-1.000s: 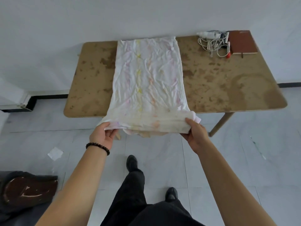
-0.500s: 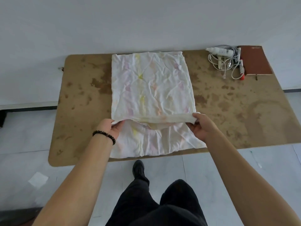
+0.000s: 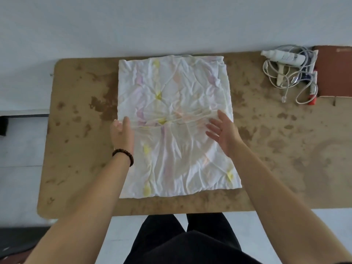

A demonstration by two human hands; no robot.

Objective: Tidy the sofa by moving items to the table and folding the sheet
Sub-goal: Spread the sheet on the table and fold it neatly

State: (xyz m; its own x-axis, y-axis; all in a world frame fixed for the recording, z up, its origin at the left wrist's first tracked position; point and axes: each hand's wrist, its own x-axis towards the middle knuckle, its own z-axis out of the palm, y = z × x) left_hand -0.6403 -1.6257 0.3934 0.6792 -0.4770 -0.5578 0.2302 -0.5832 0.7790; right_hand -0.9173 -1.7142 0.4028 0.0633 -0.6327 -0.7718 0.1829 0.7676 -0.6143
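Observation:
A white sheet (image 3: 179, 159) with faint pink and yellow marks lies folded on the brown stained table (image 3: 76, 149), its near half doubled over the far half. The folded edge runs across the middle of the cloth. My left hand (image 3: 122, 133) rests at the sheet's left side by that edge, fingers relaxed. My right hand (image 3: 222, 130) hovers over the right side with straight, spread fingers, holding nothing.
At the table's far right lie a white bottle (image 3: 283, 58), a tangle of white cables (image 3: 285, 80) and a brown notebook (image 3: 335, 73). A white wall runs behind the table. A dark object (image 3: 17, 239) sits on the floor at lower left.
Both hands carried the sheet's near edge forward over the table, laid it down across the middle, and let go. The camera moved closer to the table.

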